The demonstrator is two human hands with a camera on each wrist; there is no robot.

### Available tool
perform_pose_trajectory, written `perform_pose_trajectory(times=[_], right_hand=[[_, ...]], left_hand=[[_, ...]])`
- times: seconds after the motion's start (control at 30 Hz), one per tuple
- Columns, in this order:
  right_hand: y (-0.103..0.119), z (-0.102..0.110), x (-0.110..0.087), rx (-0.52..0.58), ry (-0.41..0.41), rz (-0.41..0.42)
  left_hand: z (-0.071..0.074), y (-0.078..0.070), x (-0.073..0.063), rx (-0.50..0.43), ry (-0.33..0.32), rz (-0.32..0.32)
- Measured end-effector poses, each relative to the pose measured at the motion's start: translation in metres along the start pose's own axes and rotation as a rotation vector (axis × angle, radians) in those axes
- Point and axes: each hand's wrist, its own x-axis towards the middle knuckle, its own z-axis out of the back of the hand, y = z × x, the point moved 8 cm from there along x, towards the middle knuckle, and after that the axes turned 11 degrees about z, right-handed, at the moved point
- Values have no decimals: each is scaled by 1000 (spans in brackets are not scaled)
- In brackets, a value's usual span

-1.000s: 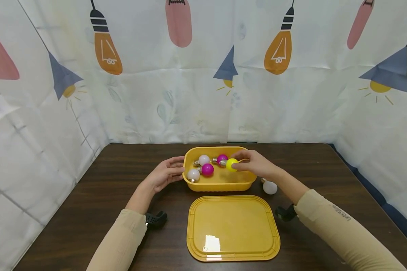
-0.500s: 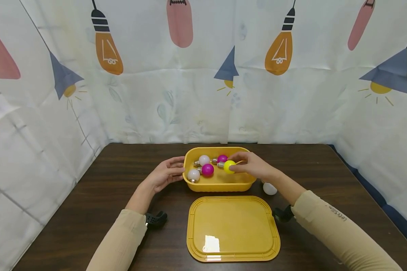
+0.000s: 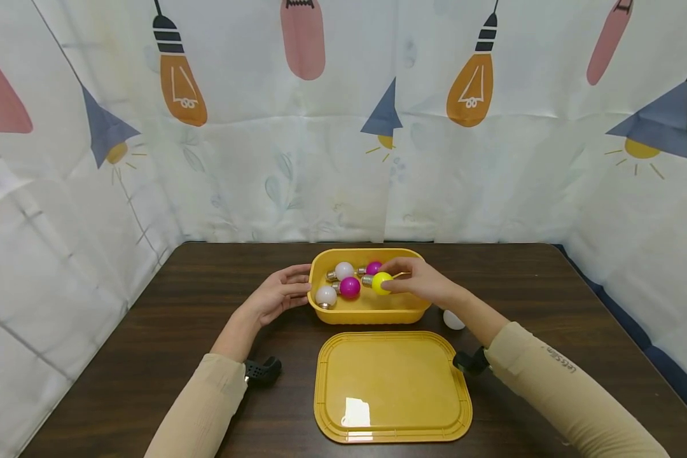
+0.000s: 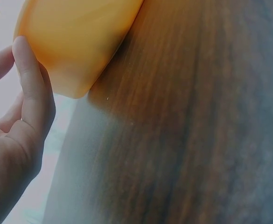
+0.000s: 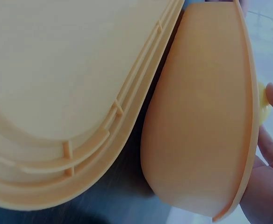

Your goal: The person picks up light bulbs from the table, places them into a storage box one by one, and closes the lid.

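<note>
My right hand (image 3: 420, 280) pinches a yellow light bulb (image 3: 381, 284) by its round end, over the right part of a yellow plastic bin (image 3: 372, 316); its metal base points left. Inside the bin lie two white bulbs (image 3: 326, 296) and two magenta bulbs (image 3: 350, 287), the far magenta one partly hidden by the hand. At the bin's left end my left hand (image 3: 275, 294) touches the outer wall with extended fingers. In the right wrist view, the bin's wall hides most of the yellow bulb (image 5: 263, 105) between thumb and finger.
In front of the bin a yellow lid (image 3: 393, 385) lies flat on the dark wooden table (image 3: 149, 381). Another white bulb (image 3: 453, 320) sits on the table right of the bin, partly covered by my right forearm. A printed curtain (image 3: 332, 172) hangs behind the table.
My right hand has shifted slightly left and down within the bin, carrying the yellow bulb with it. The left hand stays at the bin's left end.
</note>
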Motion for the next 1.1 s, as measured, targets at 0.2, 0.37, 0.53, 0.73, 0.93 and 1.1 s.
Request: perform_pose_trajectory(times=[0.2,0.37,0.53,0.73,0.93,1.1], right_hand=[[-1,-2,2,-3,-12,-19],[0,-6,3,1,-5,-20],[1,-9,6,-15,2,-22],[1,-11,8,-48,1,-16],[-2,-14,9,-29,-2,-34],[-3,-16,12,-9,2,-24]], left_hand=[[-1,0,0,2,-1,0],[-1,1,0,9,5,-10],[0,1,1,9,7,-10],[0,2,1,9,2,-7],[0,1,1,13,-5,-4],[0,1,1,12,-7,-1]])
